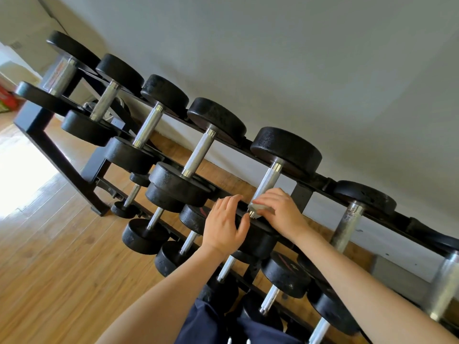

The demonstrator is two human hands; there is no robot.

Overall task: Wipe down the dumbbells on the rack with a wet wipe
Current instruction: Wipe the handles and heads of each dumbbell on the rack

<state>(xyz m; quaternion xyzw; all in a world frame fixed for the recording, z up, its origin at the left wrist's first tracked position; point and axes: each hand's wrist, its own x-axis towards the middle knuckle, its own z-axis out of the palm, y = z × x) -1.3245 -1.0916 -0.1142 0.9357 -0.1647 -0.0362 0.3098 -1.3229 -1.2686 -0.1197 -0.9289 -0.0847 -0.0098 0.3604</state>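
A black two-tier rack (39,115) holds several black dumbbells with chrome handles, running diagonally from upper left to lower right. My right hand (280,212) grips a whitish wet wipe (260,207) wrapped round the lower end of the handle (269,178) of the fifth top-row dumbbell. My left hand (224,224) lies with straight fingers on that dumbbell's near black head (258,240), thumb towards the handle. The wipe is mostly covered by my fingers.
A grey wall stands behind the rack, wooden floor (62,256) to the left and below. The lower tier carries smaller dumbbells (146,234). My dark shorts (206,324) show at the bottom. A red object (6,98) lies at the far left edge.
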